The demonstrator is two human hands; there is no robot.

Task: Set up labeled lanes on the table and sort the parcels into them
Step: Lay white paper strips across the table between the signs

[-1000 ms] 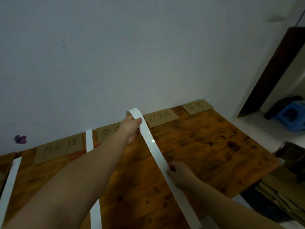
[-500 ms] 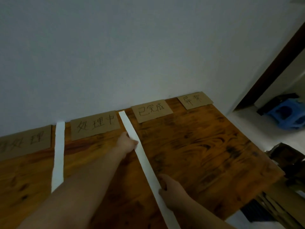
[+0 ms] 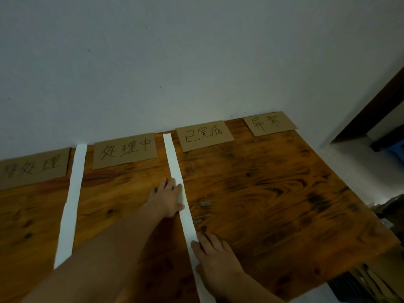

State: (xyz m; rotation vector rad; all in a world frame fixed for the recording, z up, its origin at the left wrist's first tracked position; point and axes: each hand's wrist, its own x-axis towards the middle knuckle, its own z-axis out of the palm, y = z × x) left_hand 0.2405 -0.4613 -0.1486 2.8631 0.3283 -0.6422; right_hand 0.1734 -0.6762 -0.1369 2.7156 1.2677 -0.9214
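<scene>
A long white paper strip (image 3: 175, 162) lies flat on the wooden table (image 3: 273, 204), running from the wall toward me between two cardboard labels. My left hand (image 3: 167, 199) rests flat on the strip's middle, fingers spread. My right hand (image 3: 215, 259) presses flat on the strip nearer to me. A second white strip (image 3: 73, 193) lies to the left. Several brown cardboard labels with handwritten characters line the wall: one at far left (image 3: 32, 167), one left of the middle strip (image 3: 124, 153), one right of it (image 3: 204, 134), one at far right (image 3: 270, 123). No parcels are in view.
A white wall rises behind the table. A dark door frame (image 3: 371, 110) stands at the right, with a blue object (image 3: 396, 149) beyond it. Dark items and flat cardboard (image 3: 367, 283) lie on the floor past the table's right front corner.
The strip was held up in a loop by my left hand; now it lies flat to the wall. My left hand slid back along it and my right hand flattened on it.
</scene>
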